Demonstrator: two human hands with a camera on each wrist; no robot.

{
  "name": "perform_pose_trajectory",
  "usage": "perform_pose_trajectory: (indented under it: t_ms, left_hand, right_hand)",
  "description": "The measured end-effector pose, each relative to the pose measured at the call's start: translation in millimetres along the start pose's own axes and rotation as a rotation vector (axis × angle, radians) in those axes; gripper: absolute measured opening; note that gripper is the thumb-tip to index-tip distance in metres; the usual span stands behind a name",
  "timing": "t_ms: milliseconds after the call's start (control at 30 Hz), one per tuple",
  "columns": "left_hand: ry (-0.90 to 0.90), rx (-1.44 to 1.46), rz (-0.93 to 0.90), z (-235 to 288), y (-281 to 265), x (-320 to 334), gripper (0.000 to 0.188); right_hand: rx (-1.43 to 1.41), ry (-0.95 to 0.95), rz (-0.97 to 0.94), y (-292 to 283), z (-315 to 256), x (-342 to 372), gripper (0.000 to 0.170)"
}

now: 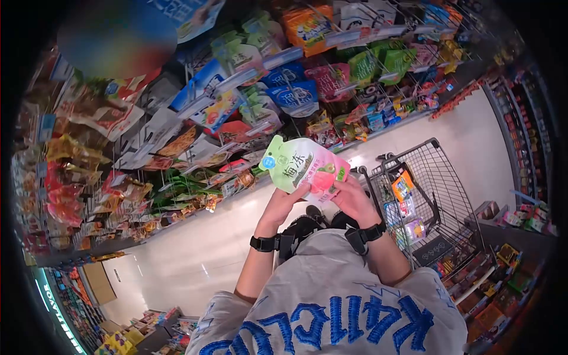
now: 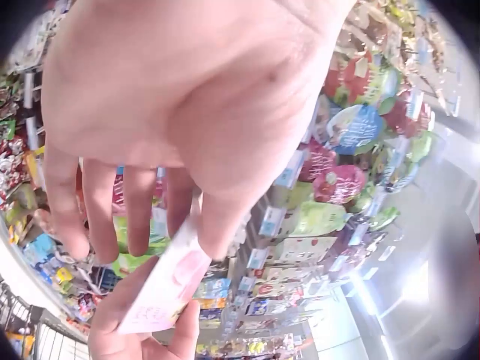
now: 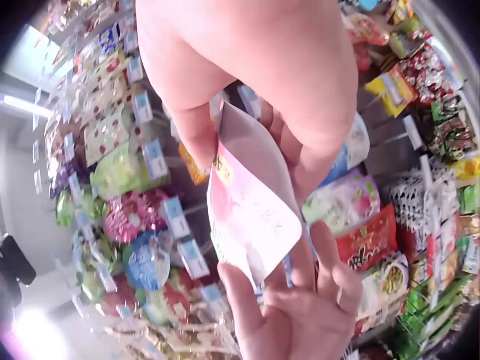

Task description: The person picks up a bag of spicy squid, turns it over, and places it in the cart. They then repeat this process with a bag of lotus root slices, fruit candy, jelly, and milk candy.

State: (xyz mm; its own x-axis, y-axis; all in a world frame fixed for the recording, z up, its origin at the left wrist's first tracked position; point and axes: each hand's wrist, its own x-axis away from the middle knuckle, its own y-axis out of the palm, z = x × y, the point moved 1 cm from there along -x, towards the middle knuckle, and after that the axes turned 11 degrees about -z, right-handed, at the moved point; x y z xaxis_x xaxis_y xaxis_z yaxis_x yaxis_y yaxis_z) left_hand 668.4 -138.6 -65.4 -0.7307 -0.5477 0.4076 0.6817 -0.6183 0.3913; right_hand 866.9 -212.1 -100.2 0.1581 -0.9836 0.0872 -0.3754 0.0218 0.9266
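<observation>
In front of the person's body, both hands hold one snack pouch point(image 1: 307, 168), green at its shaped top and pink at its bottom, with dark characters and a fruit picture. The left hand point(image 1: 283, 205) pinches one lower side, its thumb lying on the printed front. At the opposite lower corner, the right hand point(image 1: 356, 201) grips with its thumb on the front. From the left wrist, the pouch point(image 2: 176, 281) shows nearly edge-on between the two hands. In the right wrist view its bottom faces the camera, with the left hand point(image 3: 300, 319) below it.
A long shelf rack point(image 1: 254, 74) hung with colourful snack bags runs along the far side. To the right stands a wire shopping cart point(image 1: 455, 204) with several packages inside. Pale shiny floor point(image 1: 195, 260) lies between rack and person. More stocked displays point(image 1: 497, 290) stand at lower right.
</observation>
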Motion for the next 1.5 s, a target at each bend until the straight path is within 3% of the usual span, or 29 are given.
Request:
perform_pose_trajectory:
  t_ms: [100, 233, 333, 400, 467, 667, 1300, 1500]
  left_hand:
    - [0.19, 0.085, 0.208, 10, -12, 25, 0.031]
    - [0.355, 0.138, 0.289, 33, -12, 56, 0.031]
    - [0.408, 0.023, 0.26, 43, -10, 71, 0.028]
    - [0.336, -0.008, 0.273, 48, -10, 84, 0.034]
    - [0.465, 0.032, 0.251, 50, -4, 88, 0.039]
    - [0.497, -0.022, 0.3, 51, -6, 96, 0.042]
    - [0.411, -0.106, 0.15, 62, 9, 72, 0.047]
    - [0.531, 0.014, 0.215, 69, 15, 80, 0.043]
  right_hand:
    - [0.184, 0.126, -0.095, 46, 16, -10, 0.042]
    - [0.471, 0.167, -0.147, 84, 32, -19, 0.043]
    - [0.584, 0.141, -0.17, 103, 34, -26, 0.04]
    - [0.608, 0.122, -0.189, 108, 38, -30, 0.039]
    - [0.59, 0.146, -0.201, 113, 39, -33, 0.039]
    - [0.57, 0.173, -0.186, 129, 44, -33, 0.034]
    - [0.676, 0.077, -0.12, 115, 17, -16, 0.032]
    - [0.689, 0.043, -0.119, 112, 15, -24, 0.032]
